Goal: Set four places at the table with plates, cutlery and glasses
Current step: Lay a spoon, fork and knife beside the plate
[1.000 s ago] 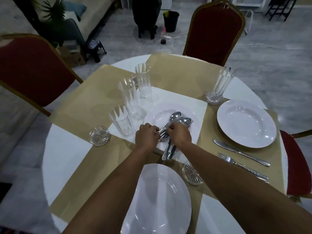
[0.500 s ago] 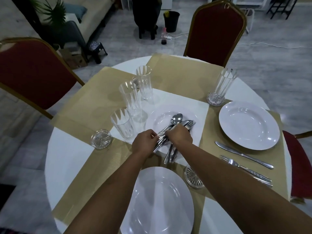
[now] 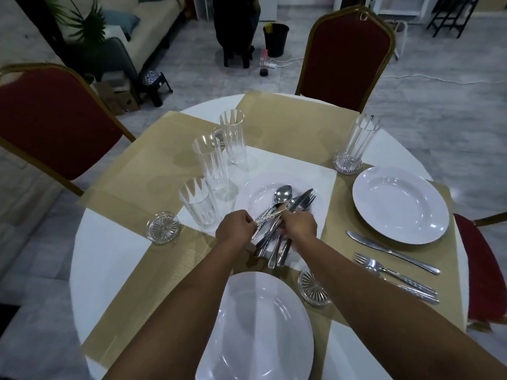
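A bundle of steel cutlery [image 3: 282,207] lies across the white plate [image 3: 260,198] in the table's middle. My left hand [image 3: 236,229] pinches some handles at the bundle's left; my right hand [image 3: 300,224] grips the bundle from the right. A second white plate [image 3: 260,325] sits on the near mat between my forearms. At the right, a third plate [image 3: 400,204] has a knife [image 3: 389,252], fork and spoon [image 3: 395,275] laid beside it and a tall glass [image 3: 358,144] on a coaster. Three empty glasses [image 3: 211,165] stand left of the centre plate.
Gold placemats [image 3: 153,171] cover the round white table [image 3: 109,259]. Glass coasters lie at the left [image 3: 163,227] and by the near plate [image 3: 312,289]. Red chairs stand at the left [image 3: 52,119], far side [image 3: 348,53] and right [image 3: 482,270].
Both hands have lifted the handle ends of the cutlery bundle slightly and fanned the pieces apart; a knife tip and fork tines now show at the bundle's right.
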Action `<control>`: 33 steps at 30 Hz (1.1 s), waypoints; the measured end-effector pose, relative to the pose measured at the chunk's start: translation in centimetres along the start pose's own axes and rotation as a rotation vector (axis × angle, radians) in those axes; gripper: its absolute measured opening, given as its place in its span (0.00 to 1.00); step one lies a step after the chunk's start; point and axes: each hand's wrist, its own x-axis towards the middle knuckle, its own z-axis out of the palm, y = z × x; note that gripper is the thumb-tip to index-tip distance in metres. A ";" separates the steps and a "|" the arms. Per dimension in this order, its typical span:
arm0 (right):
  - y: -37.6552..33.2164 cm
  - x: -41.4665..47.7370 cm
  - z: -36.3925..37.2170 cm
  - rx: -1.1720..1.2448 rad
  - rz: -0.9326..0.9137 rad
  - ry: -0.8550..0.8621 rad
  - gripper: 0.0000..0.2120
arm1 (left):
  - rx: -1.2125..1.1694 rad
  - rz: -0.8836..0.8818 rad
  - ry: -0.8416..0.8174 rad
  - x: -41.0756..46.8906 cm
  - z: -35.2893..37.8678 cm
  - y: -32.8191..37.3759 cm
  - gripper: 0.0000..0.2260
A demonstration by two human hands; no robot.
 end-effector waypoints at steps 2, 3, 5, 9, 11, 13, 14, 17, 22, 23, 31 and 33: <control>0.3 0.2 -0.3 0.067 -0.008 -0.039 0.09 | 0.024 0.018 0.010 0.0 0.0 0.1 0.07; 0.4 0.3 -0.5 0.094 -0.014 -0.061 0.08 | 0.046 0.043 0.025 0.0 0.0 0.2 0.09; 0.6 0.2 -1.1 0.126 -0.031 -0.079 0.07 | 0.099 0.133 0.062 0.1 0.2 0.6 0.11; 0.7 0.1 -2.5 0.164 -0.020 -0.049 0.06 | 0.193 0.359 0.072 0.2 1.3 2.2 0.12; 1.0 0.3 -3.0 0.182 0.001 -0.056 0.06 | 0.239 0.385 0.077 0.3 1.8 2.8 0.12; 1.3 0.7 -3.5 0.192 0.001 -0.071 0.06 | 0.250 0.351 0.083 0.4 2.3 3.2 0.12; 1.4 0.8 -3.7 0.196 -0.004 -0.078 0.06 | 0.252 0.330 0.084 0.5 2.5 3.3 0.12; 1.6 0.8 -4.4 0.204 -0.020 -0.076 0.06 | 0.304 0.289 0.074 1.1 2.5 3.6 0.10; 2.3 0.6 -5.2 0.240 -0.038 -0.054 0.06 | 0.351 0.212 -0.008 1.9 1.7 4.2 0.11; 2.4 0.6 -5.2 0.250 -0.041 -0.055 0.06 | 0.311 0.185 -0.026 2.0 1.6 4.3 0.11; 2.9 0.4 -5.9 0.280 -0.038 -0.048 0.06 | -0.119 0.084 -0.166 1.0 0.7 4.9 0.02; 3.1 0.3 -6.1 0.285 -0.040 -0.050 0.06 | -0.131 0.090 -0.209 0.7 1.2 5.2 0.06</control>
